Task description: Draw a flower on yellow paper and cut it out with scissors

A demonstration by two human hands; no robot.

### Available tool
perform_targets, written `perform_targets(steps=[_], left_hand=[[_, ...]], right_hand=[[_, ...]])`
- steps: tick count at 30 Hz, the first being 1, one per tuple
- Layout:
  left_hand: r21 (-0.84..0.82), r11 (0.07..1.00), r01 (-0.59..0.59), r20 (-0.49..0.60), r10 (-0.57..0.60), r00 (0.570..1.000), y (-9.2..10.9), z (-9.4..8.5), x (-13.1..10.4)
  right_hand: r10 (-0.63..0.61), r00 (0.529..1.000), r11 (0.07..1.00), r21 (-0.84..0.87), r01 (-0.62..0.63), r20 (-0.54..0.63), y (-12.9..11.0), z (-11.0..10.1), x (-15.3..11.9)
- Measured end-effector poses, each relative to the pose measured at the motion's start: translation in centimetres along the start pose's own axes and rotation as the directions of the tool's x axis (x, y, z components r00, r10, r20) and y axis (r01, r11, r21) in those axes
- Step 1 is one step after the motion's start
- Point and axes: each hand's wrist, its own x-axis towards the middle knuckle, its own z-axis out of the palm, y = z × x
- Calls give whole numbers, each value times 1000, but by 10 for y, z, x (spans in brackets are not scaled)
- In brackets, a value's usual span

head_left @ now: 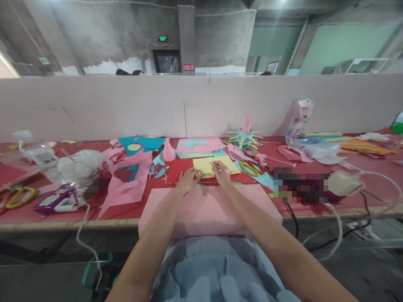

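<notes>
A yellow paper sheet (231,162) lies on red paper (176,171) in front of me. My left hand (188,179) rests at the sheet's left edge, fingers closed near a small object that I cannot make out. My right hand (221,173) is on the sheet, its fingers closed round a thin pen (226,170). Under my forearms a large pink sheet (208,209) hangs over the table's front edge. Yellow-handled scissors (250,168) lie just right of the yellow sheet.
Behind stand a pink cone (169,151) and a spiky paper model (244,138). Cut pink paper (134,191), a bagged item (83,167) and a bottle (36,151) are at the left. Cables and a power strip (343,184) lie right.
</notes>
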Motion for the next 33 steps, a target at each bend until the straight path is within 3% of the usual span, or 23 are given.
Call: perform_targets(steps=[5, 17, 21, 33], left_hand=[[4, 1000, 11, -3, -11, 1000, 1, -1, 0], [65, 996, 57, 44, -60, 997, -2, 1, 1], [70, 996, 51, 56, -55, 997, -2, 0, 1], [62, 997, 55, 64, -59, 996, 0, -3, -1]], right_hand=[[18, 998, 998, 63, -14, -61, 2, 1, 1], [51, 988, 998, 39, -57, 146, 7, 5, 1], [72, 990, 997, -35, -68, 125, 13, 5, 4], [65, 989, 997, -43, -60, 132, 11, 5, 2]])
